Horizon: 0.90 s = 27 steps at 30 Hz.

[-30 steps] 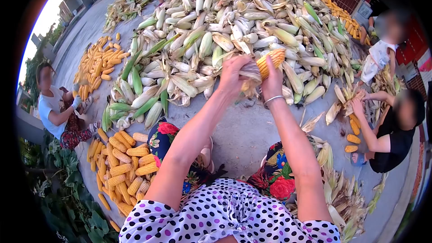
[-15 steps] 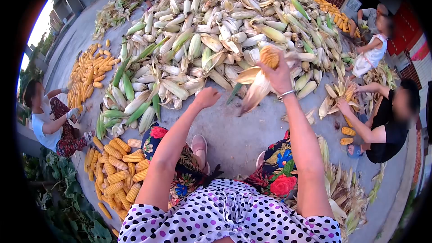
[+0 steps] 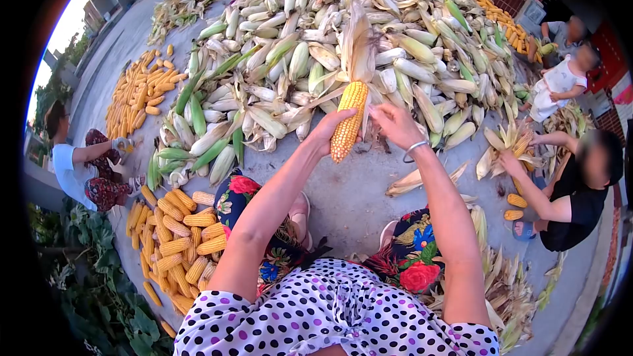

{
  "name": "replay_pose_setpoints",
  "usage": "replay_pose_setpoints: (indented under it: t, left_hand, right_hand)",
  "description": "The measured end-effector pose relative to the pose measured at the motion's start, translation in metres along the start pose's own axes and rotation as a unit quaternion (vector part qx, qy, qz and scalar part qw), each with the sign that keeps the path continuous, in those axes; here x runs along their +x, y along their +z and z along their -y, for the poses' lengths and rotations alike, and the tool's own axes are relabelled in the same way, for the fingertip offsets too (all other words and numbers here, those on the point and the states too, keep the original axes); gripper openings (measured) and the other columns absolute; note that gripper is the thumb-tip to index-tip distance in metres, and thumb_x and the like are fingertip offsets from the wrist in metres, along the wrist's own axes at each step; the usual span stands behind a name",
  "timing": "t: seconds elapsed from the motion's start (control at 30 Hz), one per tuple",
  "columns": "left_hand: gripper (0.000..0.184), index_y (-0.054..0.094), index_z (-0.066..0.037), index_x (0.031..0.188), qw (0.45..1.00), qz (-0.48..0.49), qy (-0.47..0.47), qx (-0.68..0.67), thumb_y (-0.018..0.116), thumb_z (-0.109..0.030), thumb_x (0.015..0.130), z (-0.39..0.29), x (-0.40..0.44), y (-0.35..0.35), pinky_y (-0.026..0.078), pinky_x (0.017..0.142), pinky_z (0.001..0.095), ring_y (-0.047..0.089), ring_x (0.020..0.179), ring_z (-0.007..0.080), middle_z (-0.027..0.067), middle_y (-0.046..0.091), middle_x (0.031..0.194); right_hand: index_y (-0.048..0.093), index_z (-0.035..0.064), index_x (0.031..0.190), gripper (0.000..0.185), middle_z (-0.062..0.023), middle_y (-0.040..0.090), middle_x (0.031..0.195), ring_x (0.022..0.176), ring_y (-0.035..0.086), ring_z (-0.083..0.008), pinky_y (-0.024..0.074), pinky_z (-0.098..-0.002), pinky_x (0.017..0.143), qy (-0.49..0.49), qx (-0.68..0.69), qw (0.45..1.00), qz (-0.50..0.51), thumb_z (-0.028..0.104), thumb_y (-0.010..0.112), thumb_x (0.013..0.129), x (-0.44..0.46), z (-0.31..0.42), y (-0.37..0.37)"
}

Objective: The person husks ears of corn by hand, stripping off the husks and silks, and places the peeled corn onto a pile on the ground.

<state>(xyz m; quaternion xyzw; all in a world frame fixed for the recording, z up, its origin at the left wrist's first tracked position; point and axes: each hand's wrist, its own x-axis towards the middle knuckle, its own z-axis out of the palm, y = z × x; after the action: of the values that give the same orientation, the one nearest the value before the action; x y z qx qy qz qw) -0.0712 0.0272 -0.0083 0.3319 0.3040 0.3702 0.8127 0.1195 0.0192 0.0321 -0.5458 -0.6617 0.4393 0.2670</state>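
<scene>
One long, yellow-kernelled corn cob [image 3: 349, 118] is gripped in the bare left hand [image 3: 331, 130] before the mound of pale-husked ears [image 3: 277, 66], seemingly for steadiness, while the right hand [image 3: 397, 130] curls beside it, whether pinching its papery, straw-coloured husk [image 3: 359, 49] I cannot tell.

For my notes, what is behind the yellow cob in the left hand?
Behind the yellow cob, a heap of unhusked corn and, lower, grey ground show past its edges. Whatever lies directly behind it, including part of the left hand, is covered.
</scene>
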Motion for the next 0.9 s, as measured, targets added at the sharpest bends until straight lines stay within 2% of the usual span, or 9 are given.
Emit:
replay_pose_setpoints:
  t: [0.07,0.2,0.23,0.3,0.33,0.57,0.67,0.77,0.9]
  left_hand:
    - [0.041,0.046,0.001,0.107,0.998,0.000,0.040,0.052,0.063,-0.026,0.082,-0.001,-0.004,0.018,0.053,0.051,0.0296,0.061,0.062,0.0179,0.0101,0.058,0.084]
    - [0.059,0.039,0.002,0.114,0.950,-0.017,0.074,0.303,0.071,-0.023,0.071,0.009,-0.007,0.037,0.051,0.061,0.0285,0.061,0.075,0.0168,0.0115,0.057,0.090]
    - [0.061,0.038,0.003,0.116,0.918,-0.035,0.092,0.383,0.071,-0.023,0.070,0.013,-0.009,0.044,0.051,0.066,0.0295,0.060,0.079,0.0183,0.0120,0.057,0.093]
    - [0.067,0.037,0.004,0.118,0.832,-0.069,0.123,0.536,0.072,-0.021,0.067,0.023,-0.020,0.059,0.049,0.077,0.0315,0.059,0.088,0.0211,0.0132,0.056,0.098]
    - [0.073,0.035,0.005,0.121,0.869,-0.064,0.079,0.483,0.072,-0.021,0.064,0.026,-0.023,0.064,0.043,0.087,0.0324,0.055,0.098,0.0219,0.0140,0.054,0.105]
    - [0.072,0.034,0.000,0.125,0.934,0.072,0.126,0.327,0.073,-0.019,0.068,0.020,-0.034,0.055,0.048,0.080,0.0313,0.056,0.092,0.0184,0.0093,0.054,0.105]
    - [0.066,0.038,-0.003,0.125,0.960,0.134,-0.007,0.246,0.073,-0.018,0.070,0.001,-0.051,0.062,0.048,0.078,0.0295,0.056,0.089,0.0159,0.0075,0.054,0.103]
    - [0.062,0.041,-0.003,0.122,0.954,0.151,-0.059,0.252,0.071,-0.016,0.070,-0.004,-0.052,0.052,0.050,0.069,0.0288,0.056,0.084,0.0137,0.0068,0.054,0.100]
    - [0.054,0.044,-0.002,0.117,0.893,0.150,0.050,0.422,0.070,-0.015,0.071,-0.004,-0.045,0.034,0.050,0.057,0.0283,0.058,0.076,0.0124,0.0055,0.055,0.092]
  right_hand:
    - [0.059,-0.0029,0.095,0.045,-0.0082,0.064,0.079,0.069,0.062,-0.0196,0.0504,-0.0309,0.062,0.115,0.097,0.988,0.020,0.038,0.066,0.080,0.007,-0.013,0.005]
    - [0.060,0.0012,0.095,0.038,-0.0056,0.063,0.082,0.066,0.062,-0.0148,0.0513,-0.0285,0.058,0.090,0.473,0.875,-0.044,0.032,0.071,0.076,0.014,-0.005,0.017]
    - [0.059,-0.0002,0.092,0.033,-0.0081,0.063,0.081,0.066,0.062,-0.0172,0.0524,-0.0294,0.059,0.093,0.490,0.860,-0.107,0.026,0.071,0.076,0.017,-0.009,0.016]
    - [0.058,0.0002,0.088,0.026,-0.0097,0.063,0.079,0.066,0.063,-0.0190,0.0534,-0.0311,0.060,0.106,0.571,0.813,-0.046,0.020,0.070,0.076,0.018,-0.016,-0.001]
    - [0.056,0.0008,0.089,0.024,-0.0106,0.062,0.075,0.069,0.064,-0.0228,0.0551,-0.0376,0.066,0.131,0.584,0.800,-0.033,0.018,0.068,0.077,0.016,-0.018,-0.006]
    - [0.056,0.0006,0.086,0.020,-0.0104,0.061,0.073,0.071,0.063,-0.0224,0.0548,-0.0353,0.068,0.061,0.589,0.806,-0.002,0.016,0.066,0.079,0.001,-0.007,-0.012]
    - [0.057,0.0008,0.081,0.016,-0.0103,0.061,0.072,0.072,0.064,-0.0238,0.0546,-0.0348,0.070,-0.002,0.611,0.791,0.011,0.014,0.065,0.079,-0.009,0.006,-0.018]
    - [0.057,0.0001,0.083,0.015,-0.0106,0.060,0.071,0.071,0.063,-0.0238,0.0544,-0.0361,0.071,-0.012,0.625,0.780,-0.018,0.013,0.064,0.080,-0.011,0.010,-0.019]
    - [0.054,0.0046,0.084,0.015,-0.0027,0.054,0.064,0.059,0.056,-0.0155,0.0515,-0.0341,0.066,0.021,0.611,0.788,-0.071,0.018,0.059,0.085,-0.008,0.006,-0.015]
